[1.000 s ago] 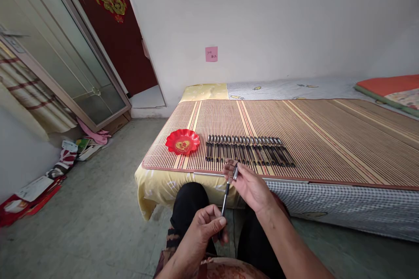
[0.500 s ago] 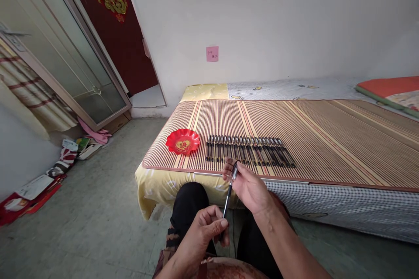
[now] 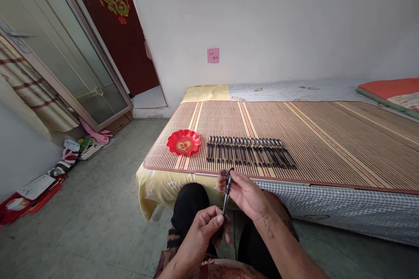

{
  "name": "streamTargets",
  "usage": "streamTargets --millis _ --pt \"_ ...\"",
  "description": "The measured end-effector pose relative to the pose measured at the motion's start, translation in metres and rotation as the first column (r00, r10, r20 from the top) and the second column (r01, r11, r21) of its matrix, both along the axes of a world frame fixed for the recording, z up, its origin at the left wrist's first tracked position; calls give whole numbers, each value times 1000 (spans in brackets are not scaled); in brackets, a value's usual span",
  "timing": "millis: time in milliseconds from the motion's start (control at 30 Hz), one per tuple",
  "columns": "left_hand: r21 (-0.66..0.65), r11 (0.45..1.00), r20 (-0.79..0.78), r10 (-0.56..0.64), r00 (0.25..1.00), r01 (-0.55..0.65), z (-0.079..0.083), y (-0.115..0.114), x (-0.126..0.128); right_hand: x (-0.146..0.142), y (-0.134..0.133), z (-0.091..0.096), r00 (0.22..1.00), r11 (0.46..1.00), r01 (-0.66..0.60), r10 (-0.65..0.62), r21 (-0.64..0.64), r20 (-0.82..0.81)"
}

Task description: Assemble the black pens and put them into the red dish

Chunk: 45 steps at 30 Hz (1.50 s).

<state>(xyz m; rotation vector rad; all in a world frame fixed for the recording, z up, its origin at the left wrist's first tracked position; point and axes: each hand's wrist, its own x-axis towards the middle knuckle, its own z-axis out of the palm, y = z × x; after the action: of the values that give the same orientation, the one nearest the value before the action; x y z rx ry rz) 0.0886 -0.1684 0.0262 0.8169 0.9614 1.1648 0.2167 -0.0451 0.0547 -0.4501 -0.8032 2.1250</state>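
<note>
A dark pen [image 3: 226,198] slants upward over my lap, held by both hands. My left hand [image 3: 209,226] pinches its lower end between thumb and fingers. At the upper end, my right hand [image 3: 247,194] grips the capped part between thumb and fingers. Just beyond the hands, a row of several similar black pens [image 3: 248,151] lies side by side on the striped bamboo mat [image 3: 314,139]. To the left of that row sits a red scalloped plate [image 3: 183,142] with a gold heart design.
The mat covers a bed [image 3: 163,183] with yellow and checked sheets. A folded orange quilt [image 3: 393,88] lies at the far right. A pink note [image 3: 213,55] sticks to the wall. Along the left wall, papers and bags [image 3: 36,186] lie on the floor near a glass door [image 3: 78,61].
My right hand has come slightly down and left with the pen's upper end, closer to my left hand. The pens on the mat and the plate stay in place.
</note>
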Motion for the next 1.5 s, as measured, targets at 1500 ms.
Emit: streamTargets --millis 1500 --pt "201 891 -896 335 291 -408 27 158 -176 21 -24 -161 694 882 -434 199 181 692"
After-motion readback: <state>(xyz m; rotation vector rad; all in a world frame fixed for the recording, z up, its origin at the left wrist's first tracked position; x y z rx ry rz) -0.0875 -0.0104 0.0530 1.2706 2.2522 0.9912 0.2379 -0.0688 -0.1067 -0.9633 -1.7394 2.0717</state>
